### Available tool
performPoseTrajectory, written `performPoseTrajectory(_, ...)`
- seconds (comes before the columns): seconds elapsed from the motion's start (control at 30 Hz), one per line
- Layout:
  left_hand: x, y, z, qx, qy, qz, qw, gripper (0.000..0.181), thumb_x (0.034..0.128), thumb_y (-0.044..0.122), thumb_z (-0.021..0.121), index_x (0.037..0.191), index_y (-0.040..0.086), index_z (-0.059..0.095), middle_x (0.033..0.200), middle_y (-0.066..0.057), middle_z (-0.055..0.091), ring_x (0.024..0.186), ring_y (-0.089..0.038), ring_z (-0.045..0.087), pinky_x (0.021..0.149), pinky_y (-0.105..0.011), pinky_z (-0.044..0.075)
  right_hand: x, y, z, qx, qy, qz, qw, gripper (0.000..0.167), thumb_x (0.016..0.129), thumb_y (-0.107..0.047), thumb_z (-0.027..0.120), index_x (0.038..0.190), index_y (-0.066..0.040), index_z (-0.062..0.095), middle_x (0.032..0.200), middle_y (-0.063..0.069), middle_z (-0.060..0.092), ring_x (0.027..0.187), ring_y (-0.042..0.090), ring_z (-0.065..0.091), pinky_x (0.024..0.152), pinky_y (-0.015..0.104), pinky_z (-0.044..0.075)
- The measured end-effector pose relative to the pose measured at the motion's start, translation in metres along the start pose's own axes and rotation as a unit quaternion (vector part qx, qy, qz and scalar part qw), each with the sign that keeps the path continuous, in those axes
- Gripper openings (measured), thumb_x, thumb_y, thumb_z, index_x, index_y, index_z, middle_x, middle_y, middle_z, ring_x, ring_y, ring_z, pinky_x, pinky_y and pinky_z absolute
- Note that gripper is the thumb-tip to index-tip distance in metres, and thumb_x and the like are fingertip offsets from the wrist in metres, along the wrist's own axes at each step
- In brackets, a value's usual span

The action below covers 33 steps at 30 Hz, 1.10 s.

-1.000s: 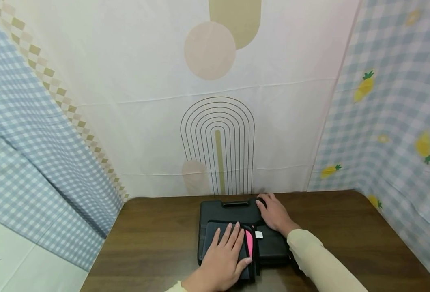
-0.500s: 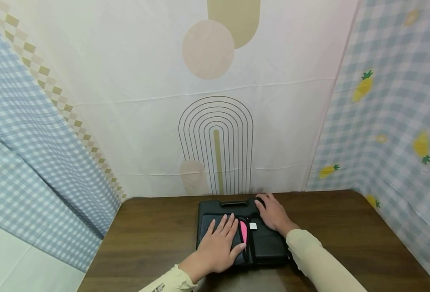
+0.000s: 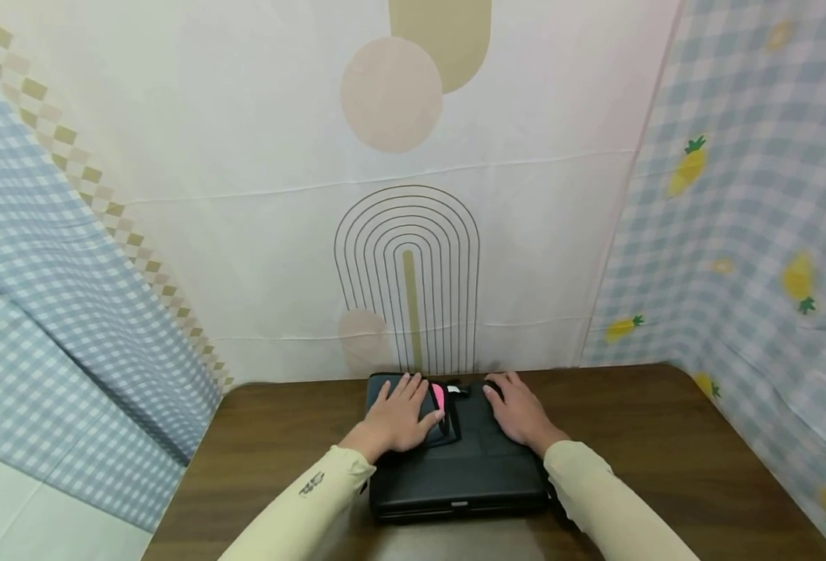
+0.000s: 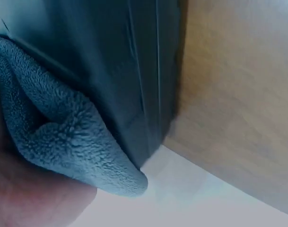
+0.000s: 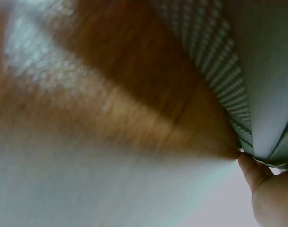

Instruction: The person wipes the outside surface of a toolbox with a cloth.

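On the table lies a flat black case (image 3: 455,479) with a latch at its near edge. A folded dark grey plush cloth (image 3: 432,438), with black edging, a pink strip and a white tag, lies over the case's far left part. My left hand (image 3: 395,413) rests on the cloth with fingers straight and spread. In the left wrist view the cloth's fluffy fold (image 4: 87,146) shows beside the hand, against the case's side. My right hand (image 3: 520,413) holds the case's far right corner, fingers bent over its edge. The right wrist view shows fingers (image 5: 271,198) at the case's end.
The brown wooden table (image 3: 280,436) extends on both sides of the case. A white printed curtain (image 3: 266,265) hangs along its back edge, and blue checked curtains (image 3: 764,218) hang at the sides.
My left hand has slid the folded cloth forward over the case, from its near left part to the far left edge, which uncovers the front latch. The right hand keeps its place.
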<state>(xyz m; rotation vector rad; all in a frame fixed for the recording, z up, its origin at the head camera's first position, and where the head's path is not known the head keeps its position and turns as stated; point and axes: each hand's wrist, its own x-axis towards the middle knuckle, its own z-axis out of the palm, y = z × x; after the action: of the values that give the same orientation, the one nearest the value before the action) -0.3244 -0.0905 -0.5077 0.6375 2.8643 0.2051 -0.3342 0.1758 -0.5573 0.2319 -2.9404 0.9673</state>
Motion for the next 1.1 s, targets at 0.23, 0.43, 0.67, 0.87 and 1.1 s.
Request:
performPoseTrajectory(0.23, 0.026, -0.017, -0.005, -0.038, -0.008, -0.048, 0.9981, 0.08, 0.1105, 0.068, 0.031, 0.167, 0.013, 0.037, 0.173, -0.016, 0.039, 0.163, -0.036, 0.034, 0.133, -0.061, 0.021, 0.002, -0.001, 0.004, -0.009, 0.0, -0.004, 1.0, 0.05, 0.116, -0.042, 0.042, 0.154, -0.012, 0.055, 0.157, 0.019, 0.05, 0.143, 0.044, 0.054, 0.113, 0.066, 0.045)
performPoseTrajectory(0.43, 0.029, -0.014, -0.004, -0.044, 0.003, -0.069, 0.9967, 0.083, 0.1091, 0.072, 0.028, 0.165, 0.011, 0.041, 0.17, -0.018, 0.042, 0.16, -0.04, 0.037, 0.132, -0.063, 0.023, 0.001, -0.006, 0.002, -0.028, -0.005, 0.004, 0.9996, 0.062, 0.113, -0.052, 0.044, 0.155, -0.008, 0.053, 0.16, 0.022, 0.047, 0.145, 0.046, 0.051, 0.114, 0.067, 0.045)
performPoseTrajectory(0.67, 0.029, -0.012, -0.008, -0.039, 0.005, -0.065, 0.9971, 0.083, 0.1091, 0.072, 0.028, 0.165, 0.012, 0.041, 0.17, -0.018, 0.042, 0.16, -0.04, 0.037, 0.132, -0.063, 0.023, 0.002, -0.01, 0.001, -0.027, -0.006, 0.014, 0.9995, 0.06, 0.114, -0.049, 0.042, 0.155, -0.006, 0.052, 0.162, 0.023, 0.043, 0.147, 0.048, 0.048, 0.116, 0.068, 0.043)
performPoseTrajectory(0.87, 0.031, -0.015, -0.01, -0.042, -0.008, -0.063, 0.9971, 0.082, 0.1095, 0.071, 0.028, 0.166, 0.013, 0.04, 0.171, -0.017, 0.04, 0.161, -0.04, 0.036, 0.131, -0.065, 0.023, 0.002, -0.009, 0.001, -0.014, -0.007, 0.022, 0.9996, 0.06, 0.114, -0.05, 0.043, 0.154, -0.006, 0.053, 0.163, 0.023, 0.043, 0.148, 0.048, 0.047, 0.118, 0.067, 0.041)
performPoseTrajectory(1.1, 0.029, -0.032, -0.008, -0.087, -0.004, -0.073, 0.9935, 0.081, 0.1102, 0.067, 0.035, 0.165, 0.008, 0.039, 0.17, -0.021, 0.04, 0.159, -0.043, 0.036, 0.127, -0.072, 0.025, 0.0, -0.007, 0.0, 0.007, -0.002, 0.03, 0.9995, 0.06, 0.114, -0.05, 0.044, 0.155, -0.007, 0.053, 0.162, 0.023, 0.043, 0.147, 0.048, 0.047, 0.118, 0.067, 0.041)
